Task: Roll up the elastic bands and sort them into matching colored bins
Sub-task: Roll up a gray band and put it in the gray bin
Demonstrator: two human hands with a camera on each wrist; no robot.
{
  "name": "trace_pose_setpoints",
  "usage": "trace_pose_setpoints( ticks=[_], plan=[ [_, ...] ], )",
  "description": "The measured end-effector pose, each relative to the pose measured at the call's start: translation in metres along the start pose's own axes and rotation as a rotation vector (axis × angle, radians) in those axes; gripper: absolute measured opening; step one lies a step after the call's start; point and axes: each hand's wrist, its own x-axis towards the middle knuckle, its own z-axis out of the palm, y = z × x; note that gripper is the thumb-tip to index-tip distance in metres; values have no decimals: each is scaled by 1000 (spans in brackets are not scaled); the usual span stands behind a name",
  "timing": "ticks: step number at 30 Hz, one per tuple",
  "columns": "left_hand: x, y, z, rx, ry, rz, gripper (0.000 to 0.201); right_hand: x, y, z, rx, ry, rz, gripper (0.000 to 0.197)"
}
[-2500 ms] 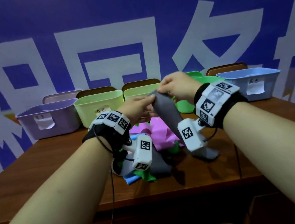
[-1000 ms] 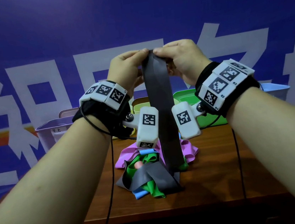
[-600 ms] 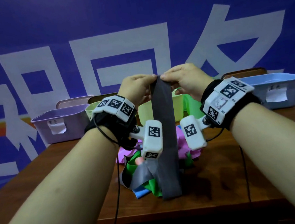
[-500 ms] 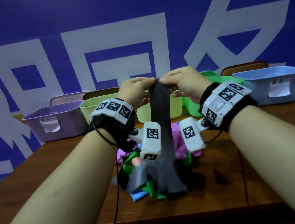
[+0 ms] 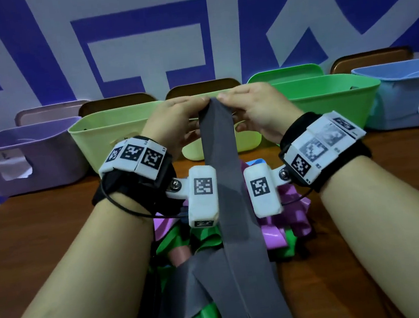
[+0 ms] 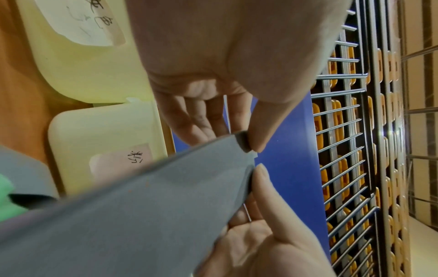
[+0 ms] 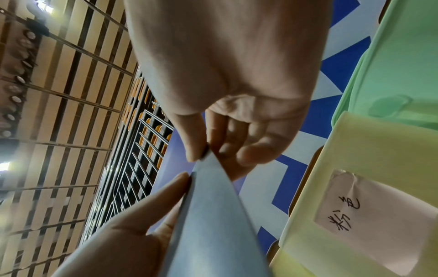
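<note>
1. Head view: my left hand [image 5: 177, 120] and right hand [image 5: 255, 108] pinch the top edge of a long flat grey elastic band [image 5: 226, 183]; it hangs onto the heap of coloured bands [image 5: 278, 232] on the brown wooden table [image 5: 40, 232], near the bins.
2. Left wrist view: thumb and fingers [image 6: 258, 135] nip the band's corner.
3. Right wrist view: my fingertips [image 7: 194, 151] clamp the band edge.

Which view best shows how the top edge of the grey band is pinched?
The left wrist view: the grey band edge sits between the left hand thumb and fingers. The right wrist view shows it edge-on; the head view shows knuckles and the hanging length.
</note>
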Motion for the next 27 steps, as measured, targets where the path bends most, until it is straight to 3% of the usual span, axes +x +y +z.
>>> trace_pose_setpoints(
  ticks=[9, 27],
  plan=[
    [20, -23, -3, 75, -82, 1, 21, 22, 22, -1, 10, -21, 29, 16],
    [20, -11, -9, 125, 1, 13, 22, 17, 12, 7, 16, -61, -9, 17]
  ],
)
